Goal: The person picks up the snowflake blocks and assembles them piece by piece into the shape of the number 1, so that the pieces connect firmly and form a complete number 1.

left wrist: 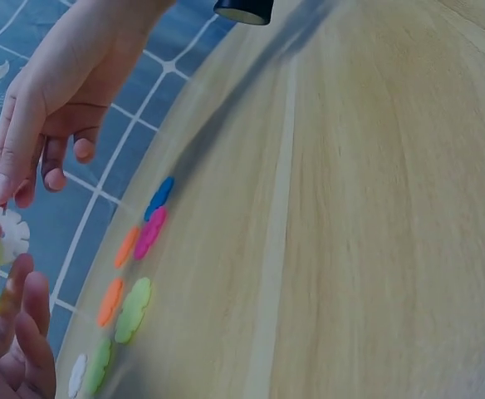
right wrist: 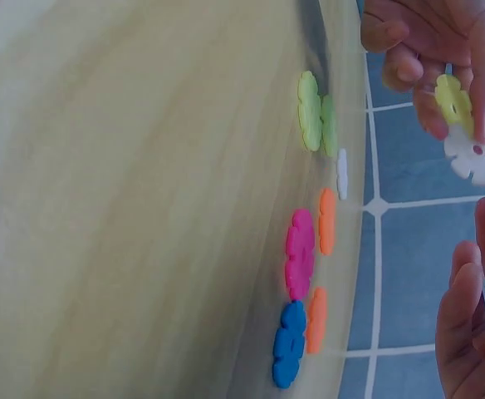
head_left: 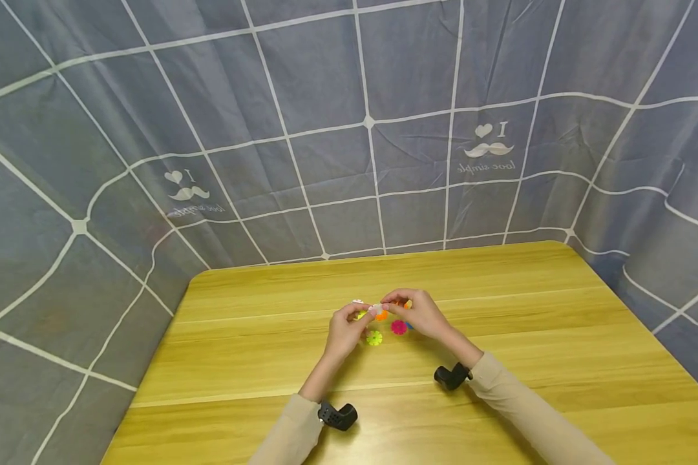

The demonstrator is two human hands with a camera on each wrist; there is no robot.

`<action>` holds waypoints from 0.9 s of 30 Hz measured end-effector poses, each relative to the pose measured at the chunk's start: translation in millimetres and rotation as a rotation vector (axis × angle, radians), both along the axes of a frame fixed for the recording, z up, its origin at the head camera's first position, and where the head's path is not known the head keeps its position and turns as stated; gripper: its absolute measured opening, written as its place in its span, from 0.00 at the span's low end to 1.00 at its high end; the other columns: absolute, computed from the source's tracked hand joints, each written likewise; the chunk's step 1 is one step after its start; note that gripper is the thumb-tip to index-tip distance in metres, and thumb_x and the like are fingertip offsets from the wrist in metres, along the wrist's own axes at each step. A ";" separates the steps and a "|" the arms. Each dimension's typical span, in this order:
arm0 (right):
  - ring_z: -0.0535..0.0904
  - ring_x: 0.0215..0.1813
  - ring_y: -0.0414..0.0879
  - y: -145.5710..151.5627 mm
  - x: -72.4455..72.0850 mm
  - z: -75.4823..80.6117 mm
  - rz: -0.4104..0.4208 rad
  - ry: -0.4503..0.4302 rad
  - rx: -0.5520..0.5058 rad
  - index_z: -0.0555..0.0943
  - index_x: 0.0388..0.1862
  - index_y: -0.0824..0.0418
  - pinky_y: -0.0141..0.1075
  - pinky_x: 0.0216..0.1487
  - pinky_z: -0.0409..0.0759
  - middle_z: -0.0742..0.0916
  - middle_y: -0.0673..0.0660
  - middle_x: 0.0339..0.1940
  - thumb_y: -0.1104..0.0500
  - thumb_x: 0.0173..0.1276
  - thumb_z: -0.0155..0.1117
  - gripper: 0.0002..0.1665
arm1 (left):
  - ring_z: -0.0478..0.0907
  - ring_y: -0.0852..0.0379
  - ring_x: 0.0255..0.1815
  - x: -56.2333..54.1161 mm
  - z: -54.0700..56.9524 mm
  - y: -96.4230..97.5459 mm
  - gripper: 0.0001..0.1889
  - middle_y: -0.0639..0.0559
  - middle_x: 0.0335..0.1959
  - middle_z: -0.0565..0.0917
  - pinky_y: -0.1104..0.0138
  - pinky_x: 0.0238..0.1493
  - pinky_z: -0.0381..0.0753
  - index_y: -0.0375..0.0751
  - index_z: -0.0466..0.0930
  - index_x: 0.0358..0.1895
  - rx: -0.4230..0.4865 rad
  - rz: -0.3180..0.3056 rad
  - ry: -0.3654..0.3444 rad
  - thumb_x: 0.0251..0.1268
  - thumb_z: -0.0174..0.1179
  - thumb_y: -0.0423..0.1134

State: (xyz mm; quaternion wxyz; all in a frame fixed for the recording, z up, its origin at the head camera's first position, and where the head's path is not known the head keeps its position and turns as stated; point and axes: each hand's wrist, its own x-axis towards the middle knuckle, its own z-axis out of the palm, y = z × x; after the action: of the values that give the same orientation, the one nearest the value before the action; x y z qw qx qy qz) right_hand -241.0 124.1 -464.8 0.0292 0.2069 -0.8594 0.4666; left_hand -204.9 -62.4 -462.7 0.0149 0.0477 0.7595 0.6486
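Observation:
Both hands meet over the table, around a white notched plastic interlocking disc (right wrist: pixel 473 158) with a yellow disc (right wrist: pixel 452 100) joined to it at an angle. My left hand (head_left: pixel 343 332) grips this pair between thumb and fingers. From the other side my right hand (head_left: pixel 421 314) comes in, thumb and index fingertip pinching the white disc's edge. On the table below lie loose discs: magenta (head_left: pixel 399 327), blue (right wrist: pixel 289 344), two orange, one of them this orange disc (left wrist: pixel 110 302), two yellow-green, one of them this yellow-green disc (head_left: pixel 375 338), and one white disc (left wrist: pixel 77 376).
The wooden table (head_left: pixel 256 361) spreads around the hands, its far edge meeting a grey-blue curtain (head_left: pixel 320 161) with white grid lines. A black wrist camera (head_left: pixel 338 417) sits on the left wrist, and another black camera (head_left: pixel 451 376) on the right.

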 end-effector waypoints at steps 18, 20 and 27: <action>0.77 0.35 0.43 -6.5 -25.6 1.0 0.024 -0.036 0.086 0.85 0.43 0.62 0.30 0.34 0.73 0.88 0.54 0.34 0.60 0.64 0.67 0.10 | 0.78 0.54 0.21 8.1 17.9 -26.3 0.12 0.31 0.39 0.84 0.71 0.20 0.71 0.26 0.82 0.46 -0.009 0.144 -0.038 0.64 0.60 0.32; 0.78 0.35 0.43 -8.7 -28.9 -0.4 0.031 -0.043 0.097 0.85 0.43 0.63 0.30 0.36 0.74 0.88 0.54 0.34 0.60 0.64 0.67 0.10 | 0.79 0.53 0.22 8.2 16.9 -28.2 0.11 0.31 0.39 0.83 0.70 0.21 0.74 0.25 0.82 0.44 -0.002 0.155 -0.039 0.63 0.61 0.32; 0.80 0.38 0.45 -20.1 -38.1 -4.3 0.075 -0.054 0.141 0.85 0.44 0.63 0.34 0.41 0.77 0.88 0.55 0.36 0.61 0.64 0.67 0.11 | 0.81 0.50 0.25 6.9 15.0 -32.6 0.10 0.34 0.35 0.82 0.67 0.26 0.80 0.25 0.82 0.41 0.011 0.173 -0.046 0.60 0.64 0.31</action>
State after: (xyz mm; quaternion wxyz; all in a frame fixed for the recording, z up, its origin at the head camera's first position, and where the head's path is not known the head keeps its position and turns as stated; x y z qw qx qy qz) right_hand -279.1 104.0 -469.1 -0.0262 0.2275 -0.8823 0.4112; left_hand -198.0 -95.0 -447.8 -0.0243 -0.0329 0.7566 0.6526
